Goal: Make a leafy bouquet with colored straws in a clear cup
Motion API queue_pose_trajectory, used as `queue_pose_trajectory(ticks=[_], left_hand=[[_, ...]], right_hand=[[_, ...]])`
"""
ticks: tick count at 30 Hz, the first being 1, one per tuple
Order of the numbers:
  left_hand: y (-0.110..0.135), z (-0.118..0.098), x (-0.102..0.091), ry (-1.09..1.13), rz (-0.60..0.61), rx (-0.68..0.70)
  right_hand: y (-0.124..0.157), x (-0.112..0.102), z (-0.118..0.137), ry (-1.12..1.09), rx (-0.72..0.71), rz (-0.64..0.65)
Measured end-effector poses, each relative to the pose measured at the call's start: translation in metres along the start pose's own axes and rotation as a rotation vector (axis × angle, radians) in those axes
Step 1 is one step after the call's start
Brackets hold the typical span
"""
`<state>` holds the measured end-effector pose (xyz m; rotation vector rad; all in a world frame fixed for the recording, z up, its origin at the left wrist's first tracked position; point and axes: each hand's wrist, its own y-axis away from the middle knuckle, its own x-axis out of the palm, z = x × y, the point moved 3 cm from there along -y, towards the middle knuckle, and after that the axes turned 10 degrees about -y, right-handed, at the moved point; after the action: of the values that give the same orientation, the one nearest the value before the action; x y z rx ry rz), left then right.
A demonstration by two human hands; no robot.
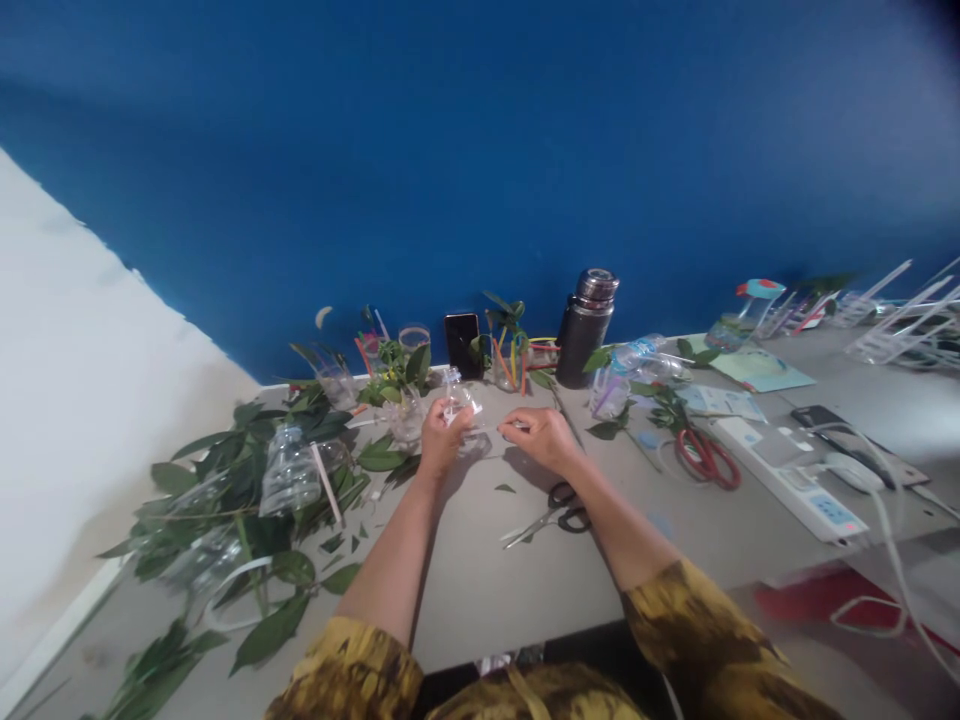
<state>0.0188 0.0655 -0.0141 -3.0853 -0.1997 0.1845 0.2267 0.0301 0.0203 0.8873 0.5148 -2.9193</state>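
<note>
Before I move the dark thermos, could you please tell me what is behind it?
The blue wall rises behind the dark thermos, showing around its silver lid. Anything directly behind its body is covered, so I cannot see that.

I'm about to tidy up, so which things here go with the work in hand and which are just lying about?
Seems part of the job:
clear plastic piece, held in the left hand
black-handled scissors, near the right forearm
probably the leafy cuttings at left

Probably just lying about:
phone, upright near the wall
dark flask
white power strip
</note>
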Motion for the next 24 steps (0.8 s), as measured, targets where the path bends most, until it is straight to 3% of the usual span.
queue_pose_trajectory(ticks=[8, 15, 18, 24], left_hand=[[0.006, -0.005, 0.003, 0.205, 0.267, -0.013], [0.017, -0.009, 0.006, 0.445, 0.513, -0.104], [0.02, -0.007, 0.01, 0.46, 0.52, -0.139], [0.017, -0.009, 0.013, 0.418, 0.406, -0.045]], right_hand=[[-0.001, -0.001, -0.002, -0.035, 0.049, 0.019], [-0.007, 0.007, -0.022, -0.235, 0.087, 0.109], [-0.008, 0.009, -0.026, -0.276, 0.097, 0.132], [-0.008, 0.01, -0.023, -0.239, 0.08, 0.131]])
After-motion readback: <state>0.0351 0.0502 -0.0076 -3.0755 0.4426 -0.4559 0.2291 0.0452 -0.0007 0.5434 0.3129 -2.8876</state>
